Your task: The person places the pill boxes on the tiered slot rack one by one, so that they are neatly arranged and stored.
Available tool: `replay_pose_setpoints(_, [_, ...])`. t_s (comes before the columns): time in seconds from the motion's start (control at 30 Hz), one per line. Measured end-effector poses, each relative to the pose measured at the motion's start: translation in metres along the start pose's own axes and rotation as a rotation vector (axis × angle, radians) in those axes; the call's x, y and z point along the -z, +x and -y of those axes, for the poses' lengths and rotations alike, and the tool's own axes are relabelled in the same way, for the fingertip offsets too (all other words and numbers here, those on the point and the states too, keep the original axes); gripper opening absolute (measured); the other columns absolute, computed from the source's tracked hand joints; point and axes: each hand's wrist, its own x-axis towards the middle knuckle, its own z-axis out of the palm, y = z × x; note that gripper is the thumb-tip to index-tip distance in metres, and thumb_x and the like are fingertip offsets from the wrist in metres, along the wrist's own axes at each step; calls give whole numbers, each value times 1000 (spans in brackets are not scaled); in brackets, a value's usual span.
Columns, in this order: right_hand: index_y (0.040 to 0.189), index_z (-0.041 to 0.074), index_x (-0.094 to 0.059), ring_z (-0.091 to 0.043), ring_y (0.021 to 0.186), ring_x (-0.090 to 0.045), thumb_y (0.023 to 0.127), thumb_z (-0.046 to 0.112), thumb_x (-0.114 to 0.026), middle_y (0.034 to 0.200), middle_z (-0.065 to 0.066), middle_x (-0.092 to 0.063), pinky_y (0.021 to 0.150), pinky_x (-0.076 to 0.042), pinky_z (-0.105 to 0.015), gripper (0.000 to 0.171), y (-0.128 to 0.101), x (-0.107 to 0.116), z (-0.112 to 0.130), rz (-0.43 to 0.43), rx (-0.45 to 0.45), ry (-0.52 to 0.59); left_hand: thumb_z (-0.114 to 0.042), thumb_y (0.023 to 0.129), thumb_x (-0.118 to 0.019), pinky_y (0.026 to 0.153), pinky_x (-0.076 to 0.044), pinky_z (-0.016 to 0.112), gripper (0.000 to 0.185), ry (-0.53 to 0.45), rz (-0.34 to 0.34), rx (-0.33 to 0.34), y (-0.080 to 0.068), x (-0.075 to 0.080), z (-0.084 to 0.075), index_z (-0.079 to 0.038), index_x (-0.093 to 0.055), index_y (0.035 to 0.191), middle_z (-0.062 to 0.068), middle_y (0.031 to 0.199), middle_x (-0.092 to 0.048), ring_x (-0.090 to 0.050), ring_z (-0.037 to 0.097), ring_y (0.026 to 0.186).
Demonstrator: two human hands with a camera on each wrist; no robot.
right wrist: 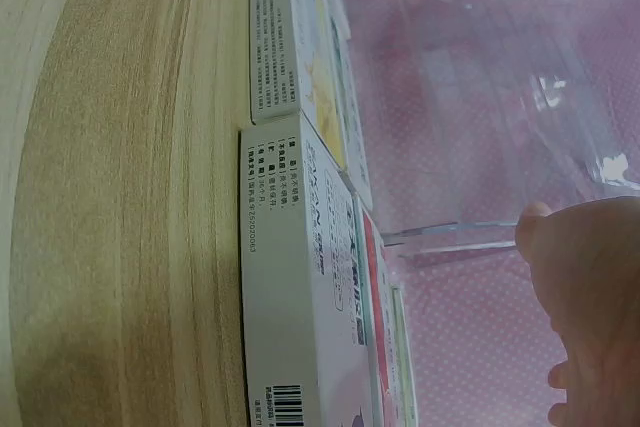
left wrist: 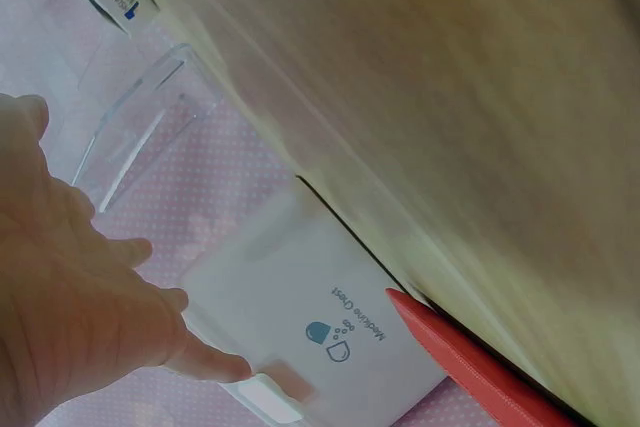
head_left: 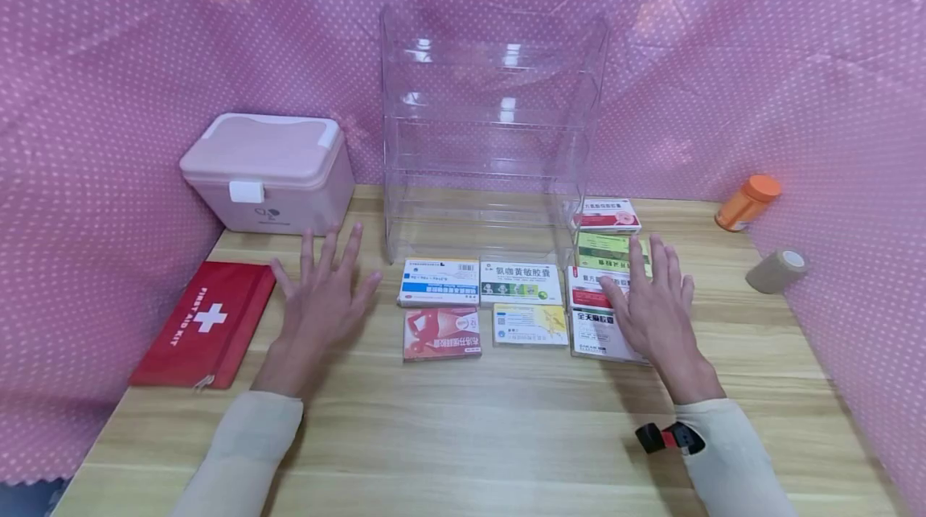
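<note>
In the head view my left hand (head_left: 323, 304) hovers with fingers spread between the red first aid pouch (head_left: 206, 324) and the medicine boxes. My right hand (head_left: 654, 308), fingers straight and holding nothing, is over the right column of boxes, overlapping a white box (head_left: 596, 332) and a red-and-white box (head_left: 589, 288). A green box (head_left: 604, 248) lies just beyond. Left of these lie a blue-and-white box (head_left: 438, 282), a green-and-white box (head_left: 519, 284), a red box (head_left: 441, 334) and a yellow box (head_left: 530, 325). Behind them stands a clear tiered acrylic rack (head_left: 492, 155).
A pink lidded medicine chest (head_left: 271, 171) stands at the back left. Another red-and-white box (head_left: 611, 215) sits by the rack's right side. An orange bottle (head_left: 748, 202) and a grey-capped bottle (head_left: 776, 272) are at the right edge. Pink dotted cloth (head_left: 723, 59) surrounds the wooden table (head_left: 448, 436).
</note>
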Motion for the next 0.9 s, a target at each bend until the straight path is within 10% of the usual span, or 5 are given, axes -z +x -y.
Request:
replay_pose_setpoints(0.4, [172, 5, -18, -57, 156, -23, 111, 44, -53, 173, -34, -17, 121, -26, -82, 80, 3, 1, -17, 52, -62, 140, -60, 110, -39, 118, 6, 93, 80, -94, -5, 8, 2, 9, -2, -36, 2, 174, 5, 184, 4, 5, 49, 168])
replay_pose_setpoints(0.67, [171, -1, -12, -62, 155, -25, 113, 48, -44, 170, -41, -17, 121, -29, -81, 82, 16, -6, -78, 177, -225, 355, -44, 112, -49, 126, -26, 77, 84, -451, -59, 32, 46, 17, -17, -55, 15, 164, -3, 183, -1, -20, 42, 167])
replay_pose_setpoints(0.9, [174, 9, -8, -48, 156, -32, 111, 56, -44, 172, -31, -27, 123, -41, -63, 86, 30, -16, -110, 289, -364, 636, -19, 108, -60, 115, -52, 64, 94, -633, -57, 65, 72, 3, -30, -46, 4, 171, 11, 178, -29, -60, 43, 140])
